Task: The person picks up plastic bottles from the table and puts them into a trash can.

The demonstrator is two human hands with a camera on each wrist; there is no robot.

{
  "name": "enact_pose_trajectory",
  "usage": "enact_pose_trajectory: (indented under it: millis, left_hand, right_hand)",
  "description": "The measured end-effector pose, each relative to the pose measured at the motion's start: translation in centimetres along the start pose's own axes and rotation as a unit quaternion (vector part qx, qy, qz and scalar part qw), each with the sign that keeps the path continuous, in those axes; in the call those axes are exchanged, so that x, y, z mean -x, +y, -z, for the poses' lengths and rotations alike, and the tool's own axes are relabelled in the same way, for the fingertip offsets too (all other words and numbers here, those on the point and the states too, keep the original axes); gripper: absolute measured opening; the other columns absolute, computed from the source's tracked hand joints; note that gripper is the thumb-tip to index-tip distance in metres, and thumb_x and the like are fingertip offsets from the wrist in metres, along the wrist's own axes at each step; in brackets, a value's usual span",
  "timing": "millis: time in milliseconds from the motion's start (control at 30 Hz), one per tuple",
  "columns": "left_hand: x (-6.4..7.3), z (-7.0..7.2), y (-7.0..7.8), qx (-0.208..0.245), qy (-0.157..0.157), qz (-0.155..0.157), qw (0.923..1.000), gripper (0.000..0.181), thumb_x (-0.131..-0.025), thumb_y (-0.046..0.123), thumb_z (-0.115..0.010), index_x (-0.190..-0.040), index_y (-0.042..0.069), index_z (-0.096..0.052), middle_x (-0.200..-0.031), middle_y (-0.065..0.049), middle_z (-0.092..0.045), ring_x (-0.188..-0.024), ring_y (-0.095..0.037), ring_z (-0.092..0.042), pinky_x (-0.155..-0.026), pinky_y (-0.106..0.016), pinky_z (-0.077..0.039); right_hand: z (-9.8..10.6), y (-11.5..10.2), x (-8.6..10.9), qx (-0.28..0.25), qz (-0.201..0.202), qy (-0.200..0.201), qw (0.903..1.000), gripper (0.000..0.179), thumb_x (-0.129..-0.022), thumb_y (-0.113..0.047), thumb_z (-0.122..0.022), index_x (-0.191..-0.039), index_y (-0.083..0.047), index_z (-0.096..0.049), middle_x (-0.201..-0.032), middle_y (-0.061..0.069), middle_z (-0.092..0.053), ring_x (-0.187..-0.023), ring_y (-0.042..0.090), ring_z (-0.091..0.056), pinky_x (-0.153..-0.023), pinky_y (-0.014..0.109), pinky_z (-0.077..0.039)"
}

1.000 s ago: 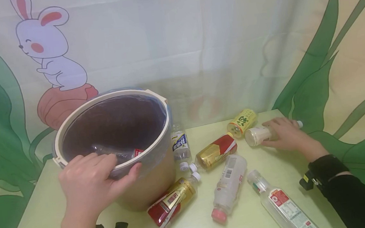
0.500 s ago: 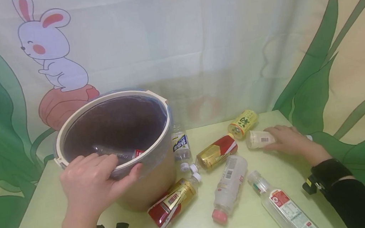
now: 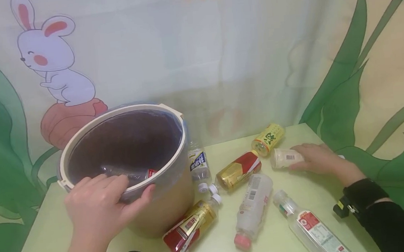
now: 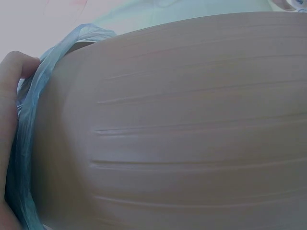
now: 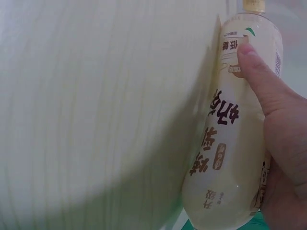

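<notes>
My left hand (image 3: 99, 205) grips the near rim of a tan bin (image 3: 165, 208), its thumb outside over the clear bluish liner bag (image 4: 29, 143). A clear bottle (image 3: 125, 172) with a red label lies inside the bin. At the table's right side, my right hand (image 3: 318, 158) holds a cream-labelled plastic drink bottle (image 3: 285, 158) lying on its side. In the right wrist view the thumb lies along this bottle's label (image 5: 228, 124); the other fingers are mostly hidden. Near its base rests a yellow-labelled bottle (image 3: 268, 138).
Between the hands lie two red-and-gold bottles (image 3: 239, 170), a frosted bottle (image 3: 253, 205) with a pink cap, and a clear bottle (image 3: 313, 228) with a red-and-white label. A blue-and-white-labelled bottle (image 3: 198, 164) stands close against the bin. A printed curtain (image 3: 239, 59) hangs behind the table.
The cream-labelled bottle has turned in my right hand, so its barcode now faces up. That hand has shifted slightly right and down; my left hand keeps its place on the rim.
</notes>
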State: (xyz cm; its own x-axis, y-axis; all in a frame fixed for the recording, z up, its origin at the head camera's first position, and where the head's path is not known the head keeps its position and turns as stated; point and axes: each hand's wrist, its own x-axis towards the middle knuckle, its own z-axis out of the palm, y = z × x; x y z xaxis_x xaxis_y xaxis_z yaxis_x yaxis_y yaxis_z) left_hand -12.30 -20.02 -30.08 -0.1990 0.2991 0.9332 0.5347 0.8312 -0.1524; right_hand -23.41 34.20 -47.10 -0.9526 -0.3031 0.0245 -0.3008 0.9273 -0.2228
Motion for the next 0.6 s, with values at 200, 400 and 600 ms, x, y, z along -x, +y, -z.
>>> enact_pose_trajectory:
  millis: [200, 400, 600]
  left_hand:
    - [0.4, -0.1, -0.2, 0.005, 0.015, 0.004, 0.9999, 0.06, -0.08, 0.055, -0.057, -0.048, 0.016, -0.025, -0.043, 0.005, -0.019, -0.039, -0.015, -0.012, -0.04, -0.031, -0.007]
    - [0.7, -0.4, -0.4, 0.006, 0.015, 0.002, 0.9999, 0.06, -0.079, 0.055, -0.058, -0.048, 0.017, -0.025, -0.042, 0.005, -0.02, -0.039, -0.015, -0.012, -0.04, -0.032, -0.007]
    - [0.8, -0.4, -0.5, 0.01, 0.007, 0.002, 0.9999, 0.06, -0.079, 0.055, -0.058, -0.048, 0.017, -0.025, -0.042, 0.004, -0.02, -0.038, -0.016, -0.013, -0.039, -0.032, -0.007]
  right_hand:
    - [-0.4, -0.3, 0.3, -0.004, 0.004, 0.003, 1.0, 0.066, -0.083, -0.056, -0.072, -0.13, -0.01, -0.063, -0.102, 0.004, -0.068, -0.091, 0.021, -0.058, -0.081, 0.05, -0.039]
    - [-0.1, -1.0, 0.9, -0.029, 0.025, -0.012, 0.9992, 0.066, -0.085, -0.056, -0.07, -0.131, -0.008, -0.063, -0.107, 0.005, -0.069, -0.099, 0.025, -0.059, -0.085, 0.054, -0.039]
    - [0.2, -1.5, 1.1, -0.041, 0.024, -0.021, 0.9986, 0.066, -0.085, -0.055, -0.069, -0.132, -0.008, -0.061, -0.109, 0.005, -0.068, -0.1, 0.024, -0.059, -0.084, 0.053, -0.039]
